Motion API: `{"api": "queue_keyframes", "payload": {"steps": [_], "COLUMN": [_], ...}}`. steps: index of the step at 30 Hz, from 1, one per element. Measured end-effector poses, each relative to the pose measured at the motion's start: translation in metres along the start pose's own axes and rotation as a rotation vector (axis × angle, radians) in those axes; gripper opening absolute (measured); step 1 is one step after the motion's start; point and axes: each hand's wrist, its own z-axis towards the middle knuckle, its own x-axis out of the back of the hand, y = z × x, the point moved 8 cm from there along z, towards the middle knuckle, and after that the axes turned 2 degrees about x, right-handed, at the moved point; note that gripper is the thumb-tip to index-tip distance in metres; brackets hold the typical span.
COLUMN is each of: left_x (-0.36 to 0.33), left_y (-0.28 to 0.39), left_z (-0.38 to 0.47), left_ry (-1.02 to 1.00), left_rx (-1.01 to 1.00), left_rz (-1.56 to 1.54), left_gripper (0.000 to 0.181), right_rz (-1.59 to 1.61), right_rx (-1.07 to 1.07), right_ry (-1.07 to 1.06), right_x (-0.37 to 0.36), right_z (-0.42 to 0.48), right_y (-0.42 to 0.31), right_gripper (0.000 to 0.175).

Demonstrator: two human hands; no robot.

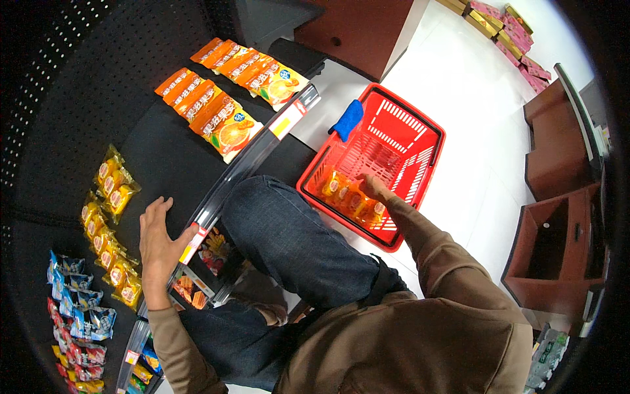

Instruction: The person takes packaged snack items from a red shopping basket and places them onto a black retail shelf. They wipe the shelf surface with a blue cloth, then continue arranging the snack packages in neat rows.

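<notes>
My left hand [160,251] is at the front rail [236,165] of a black shelf, fingers spread and nothing in it. Its thumb lies by a price label on the rail. Left of this hand, yellow wrapped snack packs [115,266] stand in a row on the shelf, with a shorter row [115,184] behind. My right hand [375,188] reaches inside a red plastic shopping basket [433,135], by several orange-yellow wrapped packs [352,197]. Its fingers are curled near the top of the packs; whether they grip one is hard to see.
Orange candy bags [226,128] stand in two rows on the shelf. Blue snack bags [91,320] and red ones [86,354] are at lower left. A blue cloth wrap [348,119] covers part of the basket's handle. Brown cabinets [551,236] line the right; pink-and-gold boxes [512,37] are piled beyond.
</notes>
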Motion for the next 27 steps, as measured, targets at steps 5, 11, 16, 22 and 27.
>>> {"api": "queue_keyframes", "payload": {"steps": [5, 11, 16, 22, 27], "left_x": [-0.001, -0.001, 0.000, 0.009, 0.034], "left_y": [0.001, -0.001, -0.003, -0.006, -0.009], "left_z": [0.000, -0.003, -0.006, -0.010, -0.024], "left_ry": [-0.011, 0.014, 0.046, 0.130, 0.369], "left_rx": [0.001, 0.015, -0.021, 0.014, 0.004], "left_rz": [0.017, -0.004, 0.007, -0.162, -0.603], "left_gripper": [0.070, 0.067, 0.063, 0.050, 0.026], "right_rz": [0.307, 0.349, 0.848, 0.970, 0.973], "right_rx": [-0.061, 0.183, 0.016, 0.266, 0.546], "right_ry": [0.037, 0.279, 0.330, 0.459, 0.426], "right_x": [0.006, 0.084, 0.162, 0.255, 0.284], "right_z": [-0.009, -0.059, -0.105, -0.127, -0.100], "right_y": [0.009, -0.026, -0.075, -0.203, -0.337], "right_gripper": [0.020, 0.016, 0.012, 0.021, 0.023]}}
